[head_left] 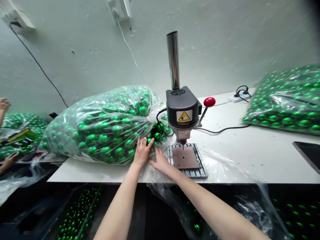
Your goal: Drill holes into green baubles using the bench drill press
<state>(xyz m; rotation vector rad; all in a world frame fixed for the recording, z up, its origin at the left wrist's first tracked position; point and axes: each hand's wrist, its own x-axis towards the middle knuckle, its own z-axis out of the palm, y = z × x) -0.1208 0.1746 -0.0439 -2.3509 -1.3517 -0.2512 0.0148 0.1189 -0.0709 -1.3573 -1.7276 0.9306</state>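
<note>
A big clear plastic bag [100,130] full of shiny green balls lies on the white table, its gathered mouth toward the drill press [183,106]. My left hand [143,151], with a ring on one finger, rests against the bag near its opening, fingers apart. Close beside it, my right hand [160,160] reaches to the lower edge of the opening, its fingertips partly hidden by plastic. Dark green balls [158,136] show in the mouth just above my hands. Under the drill bit, a brown plate [186,157] sits on the grooved metal base, with small dark crumbs around.
Another bag of green balls [287,106] lies at the right, near a power strip [241,96] and a dark flat device [307,155]. At the far left are another person's hands [11,158] and more green balls. Loose plastic hangs over the table's front edge [100,182].
</note>
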